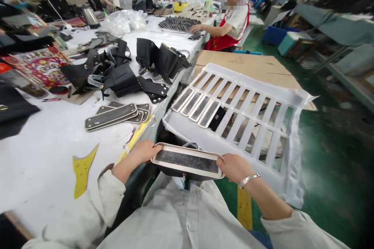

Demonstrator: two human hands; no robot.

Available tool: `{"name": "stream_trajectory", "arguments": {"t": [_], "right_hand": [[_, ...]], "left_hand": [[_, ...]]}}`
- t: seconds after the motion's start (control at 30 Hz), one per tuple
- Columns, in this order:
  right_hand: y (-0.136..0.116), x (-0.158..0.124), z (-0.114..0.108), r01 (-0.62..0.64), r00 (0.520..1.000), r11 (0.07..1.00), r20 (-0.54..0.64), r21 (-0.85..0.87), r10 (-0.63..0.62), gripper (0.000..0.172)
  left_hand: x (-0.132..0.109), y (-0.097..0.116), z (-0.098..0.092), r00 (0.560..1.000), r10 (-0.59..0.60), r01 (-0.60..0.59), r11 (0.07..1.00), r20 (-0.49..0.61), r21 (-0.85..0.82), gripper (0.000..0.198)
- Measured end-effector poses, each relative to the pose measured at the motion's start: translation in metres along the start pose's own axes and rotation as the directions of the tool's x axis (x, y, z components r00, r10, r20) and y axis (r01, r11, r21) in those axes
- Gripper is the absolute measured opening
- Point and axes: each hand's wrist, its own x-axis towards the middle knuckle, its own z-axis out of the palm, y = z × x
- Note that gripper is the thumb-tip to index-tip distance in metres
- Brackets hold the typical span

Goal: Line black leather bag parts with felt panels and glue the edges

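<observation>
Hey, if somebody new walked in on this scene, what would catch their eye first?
Probably the long cream-edged panel with a dark strip, held at its ends front and centre by the left grip and right grip. Next, the big white slotted rack to the right, with four similar panels lined up at its left end. The bright yellow cutout also stands out on the white table at left.

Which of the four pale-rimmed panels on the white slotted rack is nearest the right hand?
The rightmost panel, at the end of the row beside the black piece; the other three lie farther left, each farther from the right hand.
</observation>
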Motion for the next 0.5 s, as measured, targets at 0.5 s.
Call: {"name": "stream_trajectory", "arguments": {"t": [0.5], "right_hand": [[-0.081, -0.002, 0.017, 0.561, 0.754, 0.791, -0.244, -0.244, -0.610, 0.024]], "left_hand": [[-0.012, -0.020, 0.002, 0.976, 0.005, 0.130, 0.794, 0.220, -0.594, 0.056]]}}
